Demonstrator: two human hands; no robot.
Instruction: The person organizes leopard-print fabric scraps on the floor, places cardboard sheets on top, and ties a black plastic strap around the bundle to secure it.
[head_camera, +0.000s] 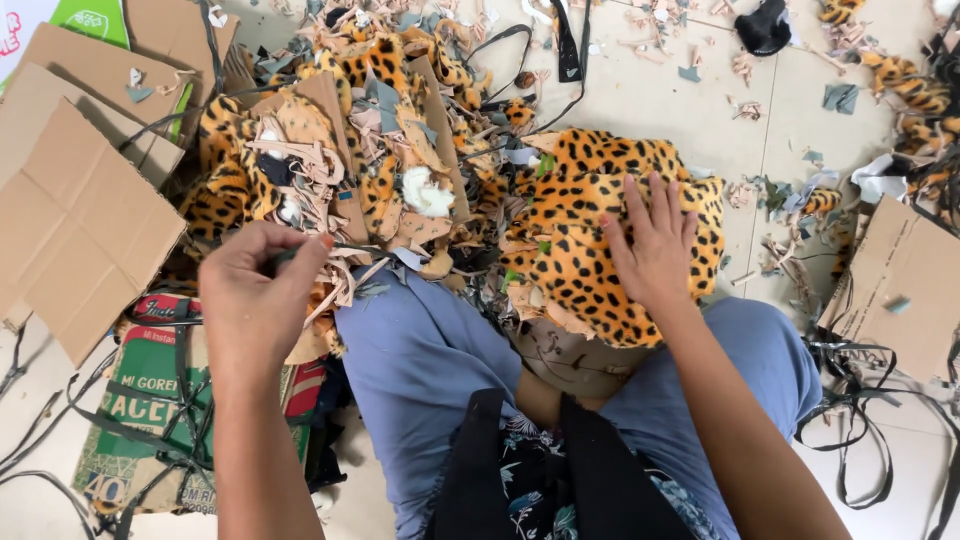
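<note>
**Sorting leopard-print fabric on the floor**

Pressing flat on a leopard-print piece (600, 235), the right hand (655, 245) lies palm down with fingers spread, gripping nothing. The piece rests over the person's right knee and a tan form beneath it, whose rim (580, 365) shows just below the fabric edge.

The left hand (255, 295) is raised over the left knee, fingers pinched together on a thin dark strip (285, 257). What the strip is cannot be told; only a short length shows beyond the fingertips. Pale offcuts lie touching the hand's far side.

The person sits on a tiled floor (640, 95), legs in blue trousers (420, 350), a dark apron (560, 470) in the lap.

Ahead of the knees is a scrap heap (370, 140): leopard-print trimmings, tan and grey cuttings, and a tuft of white stuffing (425, 190) near its middle. The heap touches the pressed piece along that piece's left edge.

Flattened cardboard (75, 200) lies at the left, well apart from both hands. A printed green carton (150, 400) sits below the left hand, crossed by black straps (130, 430). More cardboard (905, 285) lies at the right, with looped black straps beside it. Further leopard scraps (900, 80) sit at the top right, and a black cloth (765, 28) lies near the top edge.
</note>
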